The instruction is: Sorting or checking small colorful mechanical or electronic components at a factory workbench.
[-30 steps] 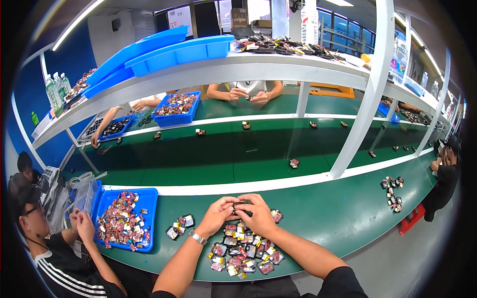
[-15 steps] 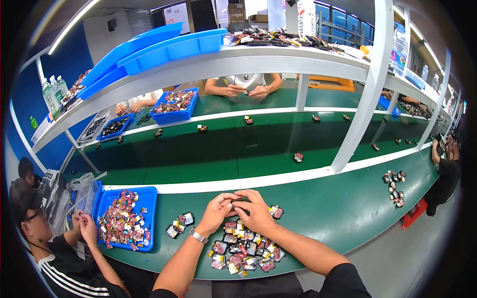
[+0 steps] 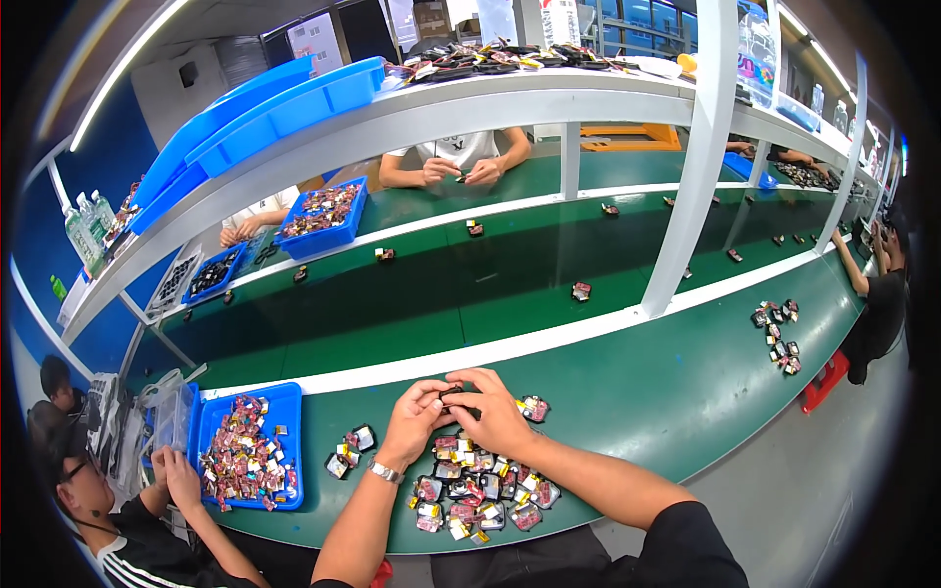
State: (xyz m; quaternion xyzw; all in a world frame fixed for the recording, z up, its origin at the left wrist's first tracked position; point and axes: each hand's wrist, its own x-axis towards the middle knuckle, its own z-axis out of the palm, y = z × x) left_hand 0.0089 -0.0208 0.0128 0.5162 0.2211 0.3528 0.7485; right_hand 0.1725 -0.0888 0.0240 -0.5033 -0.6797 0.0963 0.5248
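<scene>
My left hand and my right hand meet over the green bench, fingers closed round a small black casing. Most of it is hidden by my fingers. Just below them, toward me, spreads a pile of small electronic modules with black rims, red boards and silver or yellow-taped parts. One more module lies beyond the pile, beside my right hand. Left of my watch-wearing left wrist sits a little group of modules.
A blue tray heaped with red-and-white parts stands at left, beside a co-worker. A white rail borders the green conveyor, which carries scattered modules. A white post rises right of centre. Another module group lies far right.
The whole view has shifted and tilted slightly. My hands stay together on the black casing, with small changes in finger position. The pile looks the same.
</scene>
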